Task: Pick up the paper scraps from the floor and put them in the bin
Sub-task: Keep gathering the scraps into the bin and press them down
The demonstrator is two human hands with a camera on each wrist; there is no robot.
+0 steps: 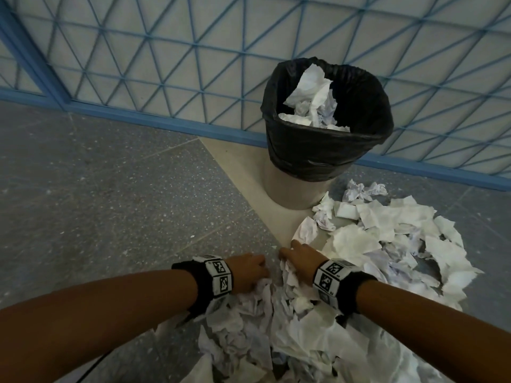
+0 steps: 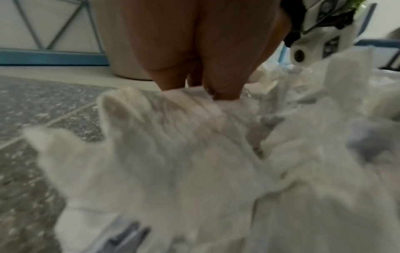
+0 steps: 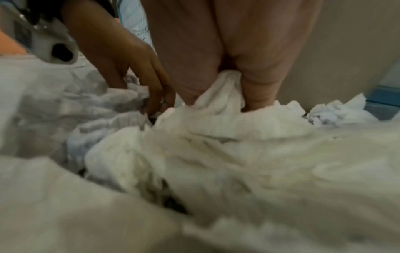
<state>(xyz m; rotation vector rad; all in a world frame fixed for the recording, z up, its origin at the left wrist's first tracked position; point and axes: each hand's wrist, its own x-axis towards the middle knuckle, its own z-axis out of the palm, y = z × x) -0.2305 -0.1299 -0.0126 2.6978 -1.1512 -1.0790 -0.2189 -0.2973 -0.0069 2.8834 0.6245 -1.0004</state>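
Paper scraps (image 1: 387, 239): white, crumpled and torn, heaped on the grey floor just beside the bin's base. Bin (image 1: 301, 183): upright, beige, black liner folded over rim, partly filled with crumpled white paper (image 1: 315, 98).

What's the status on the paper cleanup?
Left hand and right hand both grip paper scraps on the floor. Bin holds some paper. Path clear.

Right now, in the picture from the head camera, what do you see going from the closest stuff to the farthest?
Paper scraps heaped on the floor → left hand and right hand digging into them → bin with its black bag, some paper already inside → blue lattice wall.
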